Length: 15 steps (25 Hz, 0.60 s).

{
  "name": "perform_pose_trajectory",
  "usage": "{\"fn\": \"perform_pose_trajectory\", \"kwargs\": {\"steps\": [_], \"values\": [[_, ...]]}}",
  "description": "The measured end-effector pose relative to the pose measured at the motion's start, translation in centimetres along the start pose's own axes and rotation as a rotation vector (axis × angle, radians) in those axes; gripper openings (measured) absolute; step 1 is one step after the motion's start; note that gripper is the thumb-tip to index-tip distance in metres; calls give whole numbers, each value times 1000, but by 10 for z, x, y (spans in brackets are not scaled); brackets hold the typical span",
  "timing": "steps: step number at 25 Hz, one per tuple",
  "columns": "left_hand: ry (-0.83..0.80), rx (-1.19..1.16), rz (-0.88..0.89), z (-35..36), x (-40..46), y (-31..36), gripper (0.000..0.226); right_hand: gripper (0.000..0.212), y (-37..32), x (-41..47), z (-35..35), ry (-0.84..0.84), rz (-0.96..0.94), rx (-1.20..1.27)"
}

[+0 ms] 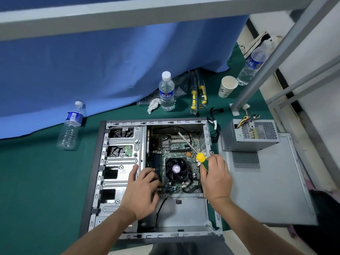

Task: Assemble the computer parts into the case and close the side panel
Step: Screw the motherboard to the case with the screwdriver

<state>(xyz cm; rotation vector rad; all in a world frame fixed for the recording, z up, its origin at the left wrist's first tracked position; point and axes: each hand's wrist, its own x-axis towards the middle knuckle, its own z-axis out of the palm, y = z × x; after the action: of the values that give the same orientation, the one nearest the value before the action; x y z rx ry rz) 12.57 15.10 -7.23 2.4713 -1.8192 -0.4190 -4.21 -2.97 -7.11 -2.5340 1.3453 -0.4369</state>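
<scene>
Far left, a clear ribbed plastic bottle point(70, 126) lies tilted on the green felt worktop point(36, 172), blue cloth draped behind it. Next, the open case point(95, 162), grey stamped steel, lies flat with its side off; perforated drive bays fill its left half. The left hand point(141, 190) rests inside, fingers bent down onto the motherboard point(176, 144) just left of the round black fan point(176, 169); the grip holds nothing that shows. Behind the case, a second bottle point(166, 92) stands upright with a white cap, a crumpled tissue point(152, 105) beside it. Then two packaged yellow-handled tools point(198, 94) lie side by side. The right hand point(216, 177) wraps its grip round a screwdriver point(201, 160), yellow-and-green handle, bright steel shaft angled up over the board. A paper cup point(227, 86) stands behind. Right of the case, the boxy power supply point(248, 135), mesh-faced, sits on the flat grey side panel point(266, 190). A third bottle point(253, 65) leans far right. Three bottles in all.
</scene>
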Motion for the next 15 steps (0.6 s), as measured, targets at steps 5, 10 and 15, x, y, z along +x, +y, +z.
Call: {"fn": "perform_pose_trajectory", "kwargs": {"steps": [5, 10, 15], "values": [[102, -162, -112, -4, -1, 4, 67, 27, -6, 1, -9, -49, -28, -86], [141, -172, -561, 1, 8, 6, 82, 28, -7, 1, -9, -34, -36, -108], [89, -73, -553, 10, 10, 5, 91, 28, -2, 0, -1, 7, -16, -67]]}}
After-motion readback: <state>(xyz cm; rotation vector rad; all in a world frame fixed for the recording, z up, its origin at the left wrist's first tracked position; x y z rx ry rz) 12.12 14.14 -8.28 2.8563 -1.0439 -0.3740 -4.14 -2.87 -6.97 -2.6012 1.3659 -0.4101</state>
